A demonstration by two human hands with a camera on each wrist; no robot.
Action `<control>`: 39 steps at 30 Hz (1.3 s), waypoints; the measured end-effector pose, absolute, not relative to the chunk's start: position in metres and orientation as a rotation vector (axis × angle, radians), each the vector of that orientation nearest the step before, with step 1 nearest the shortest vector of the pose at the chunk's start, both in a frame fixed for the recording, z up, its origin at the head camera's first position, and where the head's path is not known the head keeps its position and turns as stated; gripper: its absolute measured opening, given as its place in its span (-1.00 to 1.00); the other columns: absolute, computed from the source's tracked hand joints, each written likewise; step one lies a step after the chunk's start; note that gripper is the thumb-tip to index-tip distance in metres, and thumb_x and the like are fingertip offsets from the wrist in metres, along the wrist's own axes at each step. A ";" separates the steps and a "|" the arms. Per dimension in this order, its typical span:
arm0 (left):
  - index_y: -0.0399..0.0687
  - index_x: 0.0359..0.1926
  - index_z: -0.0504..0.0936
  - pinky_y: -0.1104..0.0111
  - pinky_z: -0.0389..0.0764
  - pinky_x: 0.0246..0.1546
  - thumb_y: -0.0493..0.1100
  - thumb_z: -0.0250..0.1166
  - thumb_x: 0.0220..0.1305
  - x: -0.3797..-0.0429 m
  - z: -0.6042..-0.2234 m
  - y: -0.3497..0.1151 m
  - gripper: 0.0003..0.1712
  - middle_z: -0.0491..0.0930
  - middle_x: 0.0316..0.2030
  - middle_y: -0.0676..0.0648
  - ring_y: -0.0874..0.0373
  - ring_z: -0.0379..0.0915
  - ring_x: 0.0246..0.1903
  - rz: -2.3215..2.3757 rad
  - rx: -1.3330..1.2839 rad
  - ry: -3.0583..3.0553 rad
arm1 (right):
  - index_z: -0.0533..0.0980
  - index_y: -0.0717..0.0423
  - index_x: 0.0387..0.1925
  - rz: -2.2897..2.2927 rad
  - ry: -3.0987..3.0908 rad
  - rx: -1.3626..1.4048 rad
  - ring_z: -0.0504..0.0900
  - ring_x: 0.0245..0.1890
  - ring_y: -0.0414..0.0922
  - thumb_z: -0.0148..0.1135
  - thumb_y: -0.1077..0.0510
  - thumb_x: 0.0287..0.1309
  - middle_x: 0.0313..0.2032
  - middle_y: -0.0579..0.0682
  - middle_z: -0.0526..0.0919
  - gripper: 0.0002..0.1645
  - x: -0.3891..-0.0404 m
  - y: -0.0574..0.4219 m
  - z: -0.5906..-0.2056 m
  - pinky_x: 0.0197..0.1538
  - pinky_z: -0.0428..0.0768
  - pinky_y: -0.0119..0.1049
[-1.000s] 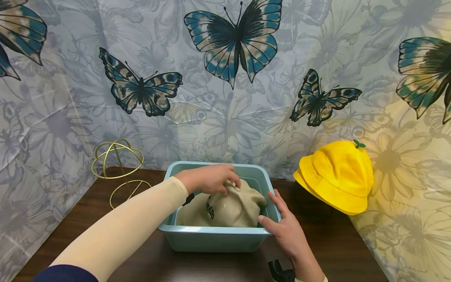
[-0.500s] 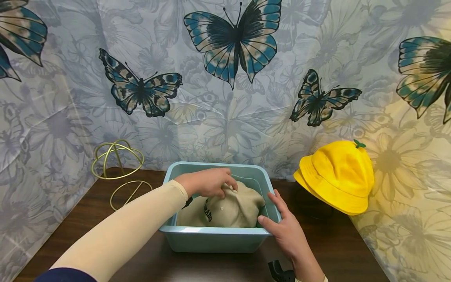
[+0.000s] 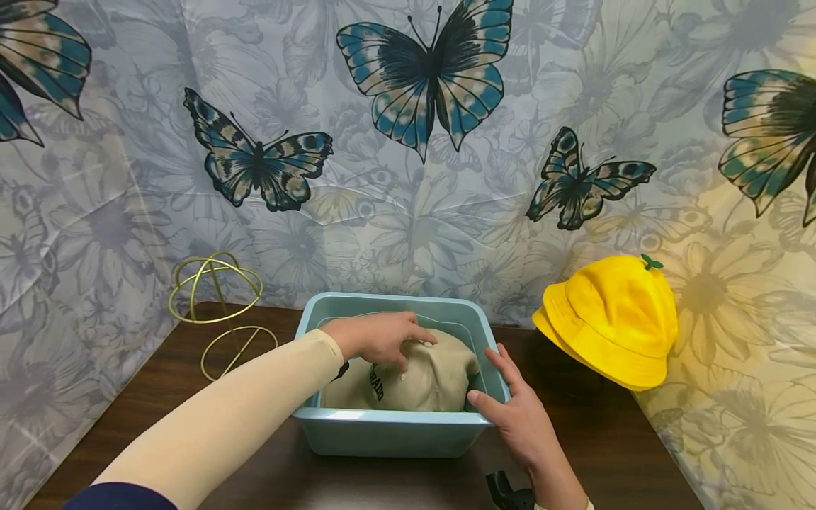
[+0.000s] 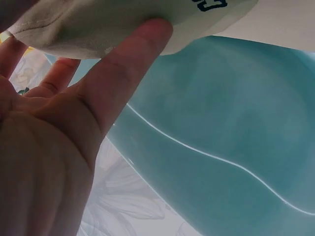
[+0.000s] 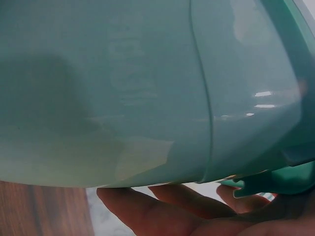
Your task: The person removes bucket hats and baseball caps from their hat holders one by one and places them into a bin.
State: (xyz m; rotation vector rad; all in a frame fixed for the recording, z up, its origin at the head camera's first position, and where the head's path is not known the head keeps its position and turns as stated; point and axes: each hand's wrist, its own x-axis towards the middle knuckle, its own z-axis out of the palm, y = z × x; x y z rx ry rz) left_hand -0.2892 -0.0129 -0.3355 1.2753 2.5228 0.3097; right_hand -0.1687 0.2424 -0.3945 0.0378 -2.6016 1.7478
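Observation:
A beige cap (image 3: 440, 379) with dark lettering lies in a light blue plastic basin (image 3: 395, 432) on the table. My left hand (image 3: 376, 336) reaches in over the basin's left side, its thumb and forefinger apart and touching the crown of the cap. In the left wrist view the thumb (image 4: 133, 59) lies extended against the cap's fabric (image 4: 88, 29). At the front right corner my right hand (image 3: 519, 407) holds the basin, thumb over the rim and fingers along the right side. The right wrist view has its fingers (image 5: 152, 209) against the basin's outer wall (image 5: 138, 108).
A yellow bucket hat (image 3: 612, 319) with a green sprout sits on a stand at the right. At the left is a gold wire hat stand (image 3: 213, 283) with nothing on it. Behind the dark wooden table (image 3: 255, 446) hangs a butterfly-patterned cloth (image 3: 421, 234).
My left hand has loosened its pinch on the top of the cap, and its thumb and forefinger have spread. The cap has shifted slightly left. My right hand stays at the basin's corner.

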 end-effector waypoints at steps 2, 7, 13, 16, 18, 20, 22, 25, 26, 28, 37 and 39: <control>0.22 0.40 0.43 0.35 0.44 -0.05 -0.16 0.44 0.21 -0.288 -0.335 -0.013 -0.26 0.37 0.01 0.04 0.20 0.37 -0.10 0.298 1.257 2.523 | 0.16 -0.02 0.52 1.748 -2.601 0.038 -0.13 0.50 0.18 0.38 0.04 0.22 0.56 -0.12 -0.13 -0.08 -0.169 0.242 -0.395 0.32 0.03 0.38; 0.26 0.43 0.39 0.35 0.45 -0.06 -0.10 0.46 0.18 -0.287 -0.335 -0.013 -0.20 0.36 0.01 0.04 0.20 0.37 -0.12 0.294 1.221 2.529 | 0.16 -0.02 0.52 1.737 -2.603 0.047 -0.12 0.50 0.19 0.38 0.02 0.22 0.56 -0.13 -0.13 -0.08 -0.168 0.242 -0.394 0.32 0.03 0.38; 0.36 0.53 0.17 0.28 0.43 0.07 -0.03 0.50 0.15 -0.282 -0.336 -0.016 0.01 0.29 0.22 0.02 0.18 0.35 0.08 0.334 1.144 2.532 | 0.16 -0.01 0.52 1.720 -2.608 0.061 -0.14 0.50 0.19 0.39 0.00 0.21 0.56 -0.12 -0.13 -0.06 -0.168 0.241 -0.393 0.31 0.01 0.39; 0.38 0.58 0.00 0.16 0.35 0.21 0.06 0.48 0.17 -0.275 -0.330 -0.021 0.10 0.10 0.43 -0.01 0.09 0.22 0.30 0.371 1.088 2.517 | 0.16 0.01 0.52 1.729 -2.598 0.071 -0.14 0.50 0.19 0.40 -0.01 0.20 0.56 -0.11 -0.13 -0.05 -0.167 0.241 -0.392 0.32 0.02 0.38; 0.38 0.59 -0.09 0.10 0.30 0.26 0.13 0.44 0.19 -0.269 -0.325 -0.025 0.13 -0.03 0.51 -0.03 0.03 0.13 0.38 0.387 1.066 2.517 | 0.16 0.02 0.52 1.735 -2.594 0.075 -0.14 0.50 0.19 0.40 -0.01 0.20 0.56 -0.10 -0.13 -0.05 -0.167 0.240 -0.392 0.32 0.02 0.38; 0.38 0.59 -0.13 0.06 0.27 0.28 0.20 0.41 0.21 -0.261 -0.318 -0.031 0.13 -0.12 0.54 -0.05 -0.02 0.06 0.42 0.395 1.049 2.530 | 0.16 0.02 0.52 1.741 -2.590 0.077 -0.15 0.50 0.19 0.40 -0.01 0.20 0.56 -0.09 -0.13 -0.05 -0.167 0.240 -0.392 0.32 0.02 0.38; 0.39 0.59 -0.15 0.05 0.26 0.28 0.24 0.39 0.21 -0.254 -0.311 -0.038 0.13 -0.16 0.55 -0.06 -0.02 -0.01 0.45 0.397 1.034 2.550 | 0.16 0.02 0.52 1.741 -2.592 0.074 -0.15 0.50 0.19 0.40 0.00 0.20 0.56 -0.10 -0.13 -0.05 -0.168 0.240 -0.392 0.32 0.01 0.37; 0.40 0.59 -0.16 0.07 0.30 0.26 0.27 0.40 0.18 -0.242 -0.303 -0.050 0.16 -0.23 0.56 -0.04 -0.01 -0.12 0.48 0.395 1.015 2.585 | 0.16 0.00 0.52 1.734 -2.600 0.064 -0.17 0.51 0.18 0.38 0.03 0.23 0.56 -0.10 -0.13 -0.08 -0.168 0.241 -0.393 0.32 -0.01 0.38; 0.40 0.59 -0.16 0.07 0.32 0.24 0.28 0.41 0.16 -0.239 -0.301 -0.055 0.17 -0.25 0.56 -0.03 -0.01 -0.14 0.48 0.401 1.008 2.594 | 0.16 -0.01 0.52 1.732 -2.603 0.059 -0.17 0.51 0.18 0.37 0.04 0.24 0.56 -0.11 -0.13 -0.09 -0.168 0.242 -0.393 0.32 -0.01 0.38; 0.41 0.59 -0.17 0.08 0.36 0.21 0.29 0.41 0.14 -0.233 -0.299 -0.065 0.19 -0.29 0.56 -0.02 -0.02 -0.15 0.49 0.420 1.000 2.609 | 0.16 -0.02 0.52 1.732 -2.606 0.050 -0.17 0.51 0.17 0.36 0.05 0.25 0.56 -0.12 -0.14 -0.10 -0.168 0.242 -0.394 0.32 -0.02 0.38; 0.30 0.60 -0.16 -0.12 0.33 0.20 0.39 0.30 0.18 -0.214 -0.306 -0.115 0.16 -0.35 0.56 -0.04 -0.19 -0.28 0.49 0.703 0.971 2.743 | 0.16 -0.01 0.52 1.739 -2.603 0.044 -0.16 0.51 0.17 0.38 0.00 0.23 0.56 -0.12 -0.13 -0.08 -0.168 0.243 -0.396 0.33 -0.01 0.37; 0.29 0.60 -0.14 -0.17 0.32 0.19 0.40 0.29 0.19 -0.210 -0.310 -0.126 0.15 -0.33 0.56 -0.06 -0.23 -0.27 0.48 0.794 0.938 2.783 | 0.16 -0.02 0.52 1.738 -2.602 0.046 -0.16 0.51 0.17 0.38 -0.01 0.23 0.56 -0.12 -0.13 -0.07 -0.168 0.243 -0.396 0.33 -0.02 0.37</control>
